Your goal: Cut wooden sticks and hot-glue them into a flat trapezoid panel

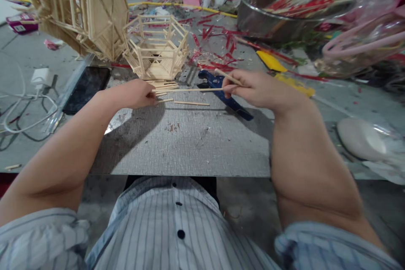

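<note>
My left hand (134,94) is closed in a pinch on one end of a long thin bamboo stick (186,90). My right hand (255,88) grips the stick's other end and also holds a second short stick (228,76) between its fingers. The long stick lies level just above a grey board (190,135). A few loose sticks (191,103) lie on the board under it, beside a small stack. Just behind stands a hexagonal stick frame (156,46). A blue cutter (226,97) lies under my right hand.
A large stick-built structure (79,8) stands at the back left. A black phone (86,88) and a white charger with cables (39,78) lie left. A steel bowl (253,12) with red sticks sits at the back right, near plastic bags (363,38) and a yellow tool (270,61).
</note>
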`<state>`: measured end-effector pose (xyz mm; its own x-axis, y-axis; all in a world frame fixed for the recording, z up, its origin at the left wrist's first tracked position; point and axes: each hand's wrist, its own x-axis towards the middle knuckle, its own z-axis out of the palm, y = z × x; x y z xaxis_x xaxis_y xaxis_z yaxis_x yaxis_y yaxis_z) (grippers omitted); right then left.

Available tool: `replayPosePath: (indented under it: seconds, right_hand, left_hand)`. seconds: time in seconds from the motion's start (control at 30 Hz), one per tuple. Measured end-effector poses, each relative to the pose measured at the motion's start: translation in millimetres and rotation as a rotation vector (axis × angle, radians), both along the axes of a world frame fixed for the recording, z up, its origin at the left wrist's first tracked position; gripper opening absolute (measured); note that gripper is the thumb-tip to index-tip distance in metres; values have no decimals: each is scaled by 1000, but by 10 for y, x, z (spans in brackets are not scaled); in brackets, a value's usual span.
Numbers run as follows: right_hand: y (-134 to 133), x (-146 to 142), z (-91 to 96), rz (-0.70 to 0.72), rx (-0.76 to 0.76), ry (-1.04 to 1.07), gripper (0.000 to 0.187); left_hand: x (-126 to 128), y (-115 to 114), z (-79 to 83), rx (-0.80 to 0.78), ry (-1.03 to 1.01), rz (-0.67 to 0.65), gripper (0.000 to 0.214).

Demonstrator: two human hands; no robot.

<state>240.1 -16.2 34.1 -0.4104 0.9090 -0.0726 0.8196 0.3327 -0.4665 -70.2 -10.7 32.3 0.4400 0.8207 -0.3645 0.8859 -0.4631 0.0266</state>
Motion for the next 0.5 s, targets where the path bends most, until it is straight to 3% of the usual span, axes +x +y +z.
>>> replayPosePath:
  seconds: [0.13,0.23,0.37,0.5]
  right_hand:
    - [73,94,-54,-198,148,195,5]
    - [171,141,-137,-362,255,184,10]
    - [315,248,-227,-403,308,155,17]
    - [379,395,-205,-455,339,211,23]
  left_hand:
    - [2,5,2,-11,10,0,33]
    - [14,0,-9,8,10,1,36]
    - [59,-28,-39,32,-6,-13,35]
    - [114,-54,-77,73,-12,-34,31]
